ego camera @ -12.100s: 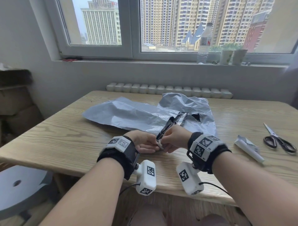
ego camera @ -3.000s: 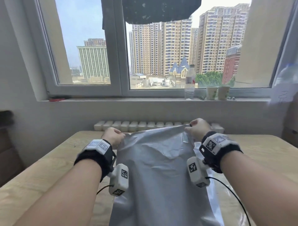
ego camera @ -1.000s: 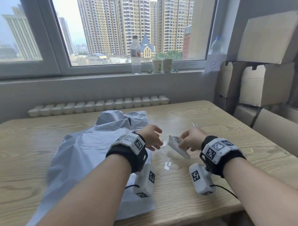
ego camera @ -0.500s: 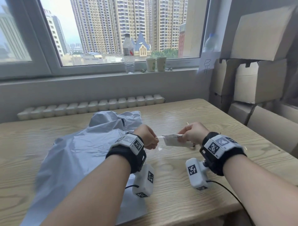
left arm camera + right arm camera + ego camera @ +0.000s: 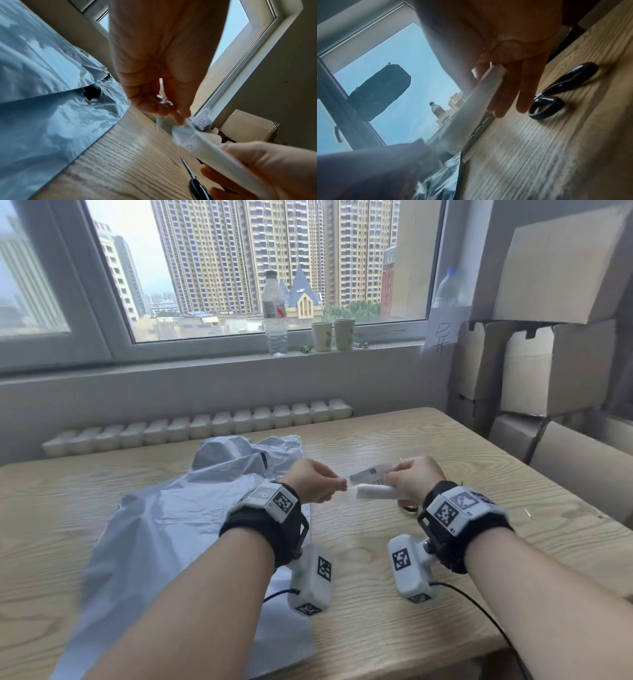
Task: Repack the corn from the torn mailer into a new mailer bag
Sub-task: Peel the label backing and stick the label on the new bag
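A large grey mailer bag point(image 5: 171, 542) lies flat on the left of the wooden table point(image 5: 376, 594). Behind it sits a crumpled grey mailer point(image 5: 239, 453) with a dark torn hole point(image 5: 91, 92). No corn shows in any view. Just above the table, my right hand point(image 5: 394, 479) grips a folded white label point(image 5: 373, 491) by its right end. My left hand point(image 5: 339, 484) pinches a thin clear strip point(image 5: 162, 100) at the label's point(image 5: 205, 146) left end. From the right wrist the label point(image 5: 476, 97) runs away towards the left hand.
Black-handled scissors point(image 5: 556, 94) lie on the table just under and right of my right hand. Stacked cardboard boxes point(image 5: 555, 364) stand past the table's right edge. A water bottle point(image 5: 274, 313) and two paper cups point(image 5: 332, 335) are on the windowsill.
My left hand has closed on the label's left end, and both hands now hold it a little higher and level. The head view has shifted slightly.
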The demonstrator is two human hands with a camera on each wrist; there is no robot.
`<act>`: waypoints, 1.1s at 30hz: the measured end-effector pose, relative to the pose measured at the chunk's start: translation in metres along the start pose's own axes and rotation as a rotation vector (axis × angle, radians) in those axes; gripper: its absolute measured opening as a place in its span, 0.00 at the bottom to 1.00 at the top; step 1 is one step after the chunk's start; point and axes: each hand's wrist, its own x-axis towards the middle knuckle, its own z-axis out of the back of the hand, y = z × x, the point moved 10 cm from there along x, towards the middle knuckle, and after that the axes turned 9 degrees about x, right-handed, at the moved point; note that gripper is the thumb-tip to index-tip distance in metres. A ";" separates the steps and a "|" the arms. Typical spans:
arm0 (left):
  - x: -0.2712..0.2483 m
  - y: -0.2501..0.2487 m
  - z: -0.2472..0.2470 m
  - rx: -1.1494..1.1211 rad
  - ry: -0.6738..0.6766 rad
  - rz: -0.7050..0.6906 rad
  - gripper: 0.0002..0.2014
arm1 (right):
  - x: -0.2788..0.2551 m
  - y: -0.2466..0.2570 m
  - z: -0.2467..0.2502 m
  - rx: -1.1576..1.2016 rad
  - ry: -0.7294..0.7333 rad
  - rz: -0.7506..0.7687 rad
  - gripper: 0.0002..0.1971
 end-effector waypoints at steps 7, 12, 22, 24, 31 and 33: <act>0.000 0.013 0.008 0.017 -0.036 0.040 0.12 | -0.002 -0.008 0.016 0.182 -0.125 -0.047 0.09; -0.001 0.012 0.004 0.009 -0.007 0.048 0.13 | 0.000 -0.008 0.021 0.210 -0.186 -0.060 0.10; -0.001 0.015 0.002 -0.006 0.023 0.064 0.12 | 0.000 -0.004 0.020 0.170 -0.258 -0.030 0.07; -0.002 0.016 0.003 -0.014 0.036 0.081 0.11 | 0.001 -0.007 0.016 0.200 -0.235 -0.052 0.08; 0.000 0.016 0.008 0.011 0.016 0.068 0.14 | -0.012 -0.004 -0.030 0.244 0.137 -0.173 0.29; 0.001 0.016 0.013 0.022 -0.050 0.065 0.12 | -0.014 -0.003 -0.037 0.203 0.189 -0.168 0.37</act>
